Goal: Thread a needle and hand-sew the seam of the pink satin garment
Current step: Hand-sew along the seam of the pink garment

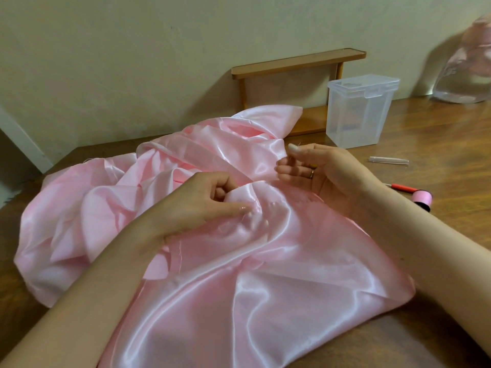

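The pink satin garment [218,264] lies crumpled across the wooden table. My left hand [202,205] pinches a fold of it at the seam, thumb and fingers closed on the cloth. My right hand [316,171] hovers just right of that fold, raised a little, with thumb and forefinger pinched on a thin needle [295,153] that barely shows. The thread itself is too fine to see. A spool of pink thread [423,199] lies on the table to the right, beside my right forearm.
A clear plastic box [358,112] stands behind my right hand, in front of a small wooden shelf [297,62] against the wall. A clear needle tube [389,160] and a red-handled tool [401,188] lie at the right. A clear bag [467,75] sits far right.
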Available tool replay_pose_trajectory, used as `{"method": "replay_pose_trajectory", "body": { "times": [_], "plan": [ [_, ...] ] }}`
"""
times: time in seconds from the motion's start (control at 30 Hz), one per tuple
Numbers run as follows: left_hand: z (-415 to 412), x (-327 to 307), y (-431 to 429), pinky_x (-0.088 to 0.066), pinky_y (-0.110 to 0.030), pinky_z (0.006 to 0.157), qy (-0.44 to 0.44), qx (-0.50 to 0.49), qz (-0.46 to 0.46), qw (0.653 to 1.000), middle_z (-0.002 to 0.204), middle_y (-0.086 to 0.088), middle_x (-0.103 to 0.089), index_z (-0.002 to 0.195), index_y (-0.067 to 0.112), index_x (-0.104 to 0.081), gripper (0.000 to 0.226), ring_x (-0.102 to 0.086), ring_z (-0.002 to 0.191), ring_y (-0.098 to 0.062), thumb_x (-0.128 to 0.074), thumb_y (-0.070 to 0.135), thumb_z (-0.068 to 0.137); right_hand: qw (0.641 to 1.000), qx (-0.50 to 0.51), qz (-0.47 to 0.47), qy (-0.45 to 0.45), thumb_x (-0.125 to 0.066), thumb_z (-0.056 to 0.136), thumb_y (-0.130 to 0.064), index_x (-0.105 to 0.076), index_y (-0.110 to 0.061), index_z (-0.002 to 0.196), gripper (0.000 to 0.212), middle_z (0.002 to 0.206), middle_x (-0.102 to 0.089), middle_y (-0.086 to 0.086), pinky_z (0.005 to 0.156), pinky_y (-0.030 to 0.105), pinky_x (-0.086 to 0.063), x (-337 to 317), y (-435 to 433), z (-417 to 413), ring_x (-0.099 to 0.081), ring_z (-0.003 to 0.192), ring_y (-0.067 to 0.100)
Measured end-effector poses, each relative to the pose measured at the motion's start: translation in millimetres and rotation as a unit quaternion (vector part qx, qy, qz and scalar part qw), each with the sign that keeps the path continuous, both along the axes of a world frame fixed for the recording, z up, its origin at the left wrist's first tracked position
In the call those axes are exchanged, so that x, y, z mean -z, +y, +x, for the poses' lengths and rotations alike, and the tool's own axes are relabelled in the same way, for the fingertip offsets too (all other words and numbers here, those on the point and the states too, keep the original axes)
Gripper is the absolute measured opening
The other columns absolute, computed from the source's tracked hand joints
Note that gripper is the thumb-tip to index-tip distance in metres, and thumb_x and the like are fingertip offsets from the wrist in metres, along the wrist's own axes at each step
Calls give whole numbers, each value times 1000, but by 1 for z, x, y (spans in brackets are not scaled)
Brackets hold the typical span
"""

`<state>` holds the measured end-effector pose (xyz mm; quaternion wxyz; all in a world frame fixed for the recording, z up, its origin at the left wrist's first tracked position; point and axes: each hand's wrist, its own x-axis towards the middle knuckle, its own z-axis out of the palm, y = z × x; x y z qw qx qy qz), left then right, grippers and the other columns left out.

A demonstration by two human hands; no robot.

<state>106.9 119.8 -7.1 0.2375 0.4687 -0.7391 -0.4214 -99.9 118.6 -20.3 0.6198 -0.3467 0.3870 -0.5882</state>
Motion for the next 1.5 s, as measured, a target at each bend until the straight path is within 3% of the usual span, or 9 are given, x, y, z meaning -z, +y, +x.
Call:
{"method": "replay_pose_trajectory", "body": {
  "times": [0.2,0.37,0.5,0.63,0.9,1.07,1.2,1.43,1.5],
  "plan": [
    [3,-4,3,-52,-23,56,59,26,46,997,84,-16,-72,108,12,-58,50,-63,64,-16,-76,16,61,1000,25,-1,-15,-56,92,-9,-56,-1,86,10,66,-67,12,55,25,-56,3,0,-1,-70,62,20],
    [3,-5,1,-46,-17,56,61,11,-5,998,77,-18,-66,104,13,-60,47,-56,62,-12,-82,19,62,1000,21,-4,-18,-56,91,-8,-55,-3,84,9,66,-66,11,55,25,-56,2,-1,-1,-69,60,18],
    [1,-3,2,-47,-17,58,66,15,1,998,67,4,-66,104,12,-59,39,-60,62,-7,-79,9,70,1000,16,-7,-17,-56,90,-3,-56,-3,82,8,70,-65,12,56,23,-56,3,-2,-3,-69,61,17],
    [2,-3,2,-54,-26,70,74,42,20,996,84,0,-71,107,19,-56,42,-66,77,-13,-77,3,74,1000,16,-11,-22,-55,90,-4,-57,-3,81,9,72,-64,12,57,22,-56,5,-3,-5,-68,61,15],
    [5,-9,7,-55,-28,73,87,115,69,987,93,-17,-67,117,28,-48,54,-65,80,-21,-70,6,73,993,86,-17,-83,-52,93,-3,-57,0,80,14,67,-62,9,59,23,-56,7,-13,-20,-67,59,15],
    [5,-12,10,-53,-23,75,73,164,73,981,90,-14,-67,117,30,-48,55,-64,86,-15,-71,5,74,984,125,-26,-123,-50,94,-1,-56,-1,77,18,65,-62,9,60,26,-57,9,-18,-28,-67,58,16],
    [3,-13,14,-50,-18,65,82,183,85,976,74,2,-66,117,24,-47,55,-63,69,-8,-71,-2,74,978,143,-46,-143,-51,94,-2,-54,-1,78,16,65,-61,9,64,28,-58,9,-22,-37,-67,60,17],
    [4,-12,13,-51,-19,63,80,185,97,975,83,3,-66,111,25,-52,49,-62,70,-9,-68,-1,73,965,175,-64,-182,-51,93,1,-53,-1,85,8,65,-59,10,67,28,-57,8,-25,-52,-62,54,13],
    [4,-12,13,-51,-20,68,69,185,83,977,90,1,-63,106,27,-55,46,-61,79,-9,-69,0,72,963,181,-68,-185,-50,93,2,-52,-1,88,6,68,-58,10,68,28,-57,8,-26,-55,-62,54,13]
  ]
}}
